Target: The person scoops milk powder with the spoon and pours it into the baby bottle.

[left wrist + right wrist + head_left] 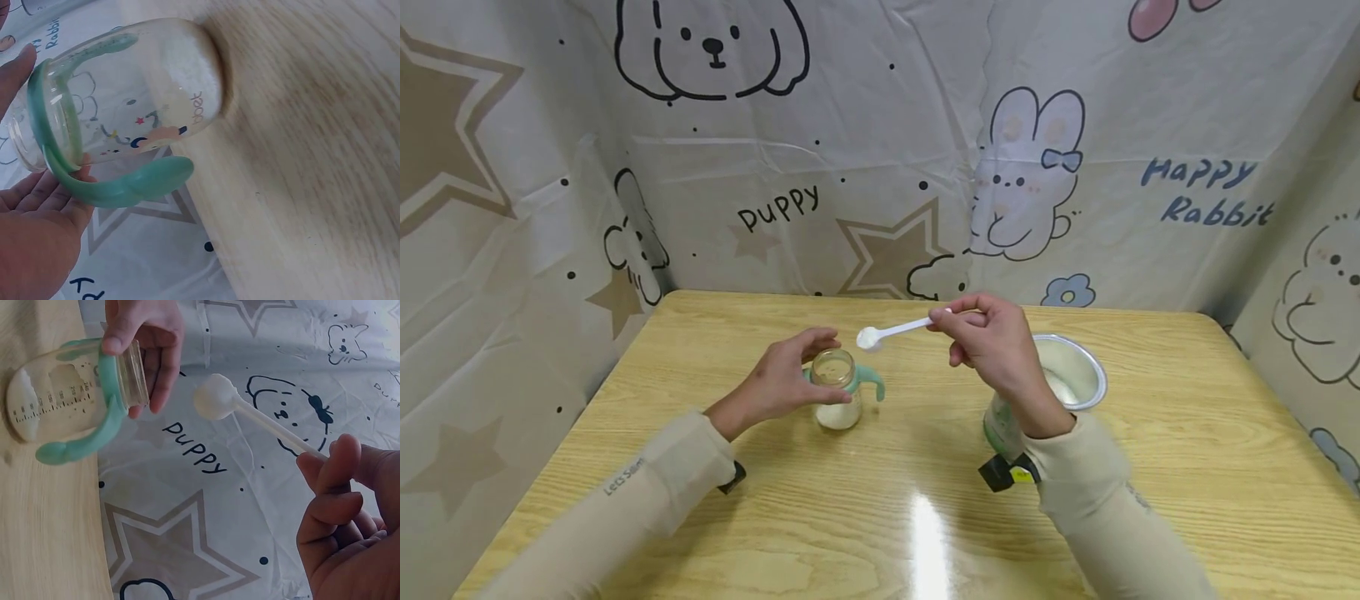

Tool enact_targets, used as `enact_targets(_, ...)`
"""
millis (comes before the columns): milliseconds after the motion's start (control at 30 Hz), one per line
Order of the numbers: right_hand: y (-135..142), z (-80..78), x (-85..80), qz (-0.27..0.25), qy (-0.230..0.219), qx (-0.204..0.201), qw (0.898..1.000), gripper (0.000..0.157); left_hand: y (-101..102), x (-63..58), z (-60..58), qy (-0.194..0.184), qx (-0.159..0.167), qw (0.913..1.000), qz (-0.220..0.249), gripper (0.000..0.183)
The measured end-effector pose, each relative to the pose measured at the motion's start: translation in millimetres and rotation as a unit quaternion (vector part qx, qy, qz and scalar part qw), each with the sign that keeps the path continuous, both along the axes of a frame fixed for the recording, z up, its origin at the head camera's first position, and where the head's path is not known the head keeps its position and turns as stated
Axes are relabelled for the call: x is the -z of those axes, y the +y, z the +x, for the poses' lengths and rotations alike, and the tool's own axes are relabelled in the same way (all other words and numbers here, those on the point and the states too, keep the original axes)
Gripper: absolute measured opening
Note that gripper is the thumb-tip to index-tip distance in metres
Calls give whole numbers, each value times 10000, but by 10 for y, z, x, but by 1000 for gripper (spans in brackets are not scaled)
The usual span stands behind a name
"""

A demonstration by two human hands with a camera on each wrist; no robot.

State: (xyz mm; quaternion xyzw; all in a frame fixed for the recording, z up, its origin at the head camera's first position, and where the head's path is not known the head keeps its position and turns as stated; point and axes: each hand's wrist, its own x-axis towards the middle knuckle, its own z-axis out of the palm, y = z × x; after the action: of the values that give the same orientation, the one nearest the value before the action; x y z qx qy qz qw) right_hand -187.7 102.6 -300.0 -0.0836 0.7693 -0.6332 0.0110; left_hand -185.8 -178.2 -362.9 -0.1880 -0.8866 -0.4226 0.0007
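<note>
A clear baby bottle (838,415) with a green two-handled collar (106,195) stands uncapped on the table, white powder at its bottom. My left hand (778,377) holds it around the neck, thumb on the near side and fingers on the far side. Between thumb and fingers, my right hand (996,346) pinches the handle end of a white measuring scoop (215,397). White powder is heaped in the scoop's bowl, which hangs in the air just right of the bottle's mouth and a little above it.
An open milk powder tin (1002,423) with a silver rim stands under my right wrist, white powder inside. The wooden table (820,517) meets a cloth backdrop (880,167) printed with cartoon animals along its back and sides.
</note>
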Motion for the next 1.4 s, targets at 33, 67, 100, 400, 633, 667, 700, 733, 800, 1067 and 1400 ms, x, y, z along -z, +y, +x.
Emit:
enact_targets(33, -16, -4, 6, -12, -3, -31, 10000, 23, -3, 7, -4, -7, -11, 10000, -2, 85)
enact_targets(67, -32, -8, 11, -22, -7, -64, 10000, 23, -6, 11, -5, -18, -20, 10000, -3, 85)
enact_targets(100, -48, -12, 17, -7, 1, -85, 10000, 22, -9, 13, -6, -35, -33, 10000, -9, 85)
enact_targets(400, -232, -61, 83, -65, -172, -323, 9993, 22, -16, 22, -22, -105, -142, 9998, -29, 83)
enact_targets(633, -325, -75, 182, 61, -64, -487, 9988, 19, -24, 34, -26, -104, -172, 9998, -82, 83)
enact_targets(667, -333, -77, 198, 101, -49, -487, 9988, 19, -23, 37, -26, -112, -185, 9997, -97, 83)
enact_targets(700, -340, -78, 214, 133, -30, -494, 9987, 19, -24, 39, -26, -120, -198, 9997, -110, 83)
enact_targets(733, -349, -78, 228, 161, -24, -494, 9986, 18, -25, 41, -24, -127, -208, 9996, -118, 83)
enact_targets(800, -368, -73, 249, 243, 3, -471, 9986, 18, -27, 43, -22, -133, -227, 9996, -115, 83)
enact_targets(1067, -423, -62, 335, 527, 492, -545, 9959, 11, -24, 51, -19, -82, -202, 9997, -104, 81)
enact_targets(1400, -411, 1, 347, 834, 907, -832, 9889, 6, -21, 44, -14, -80, -172, 9998, -77, 78)
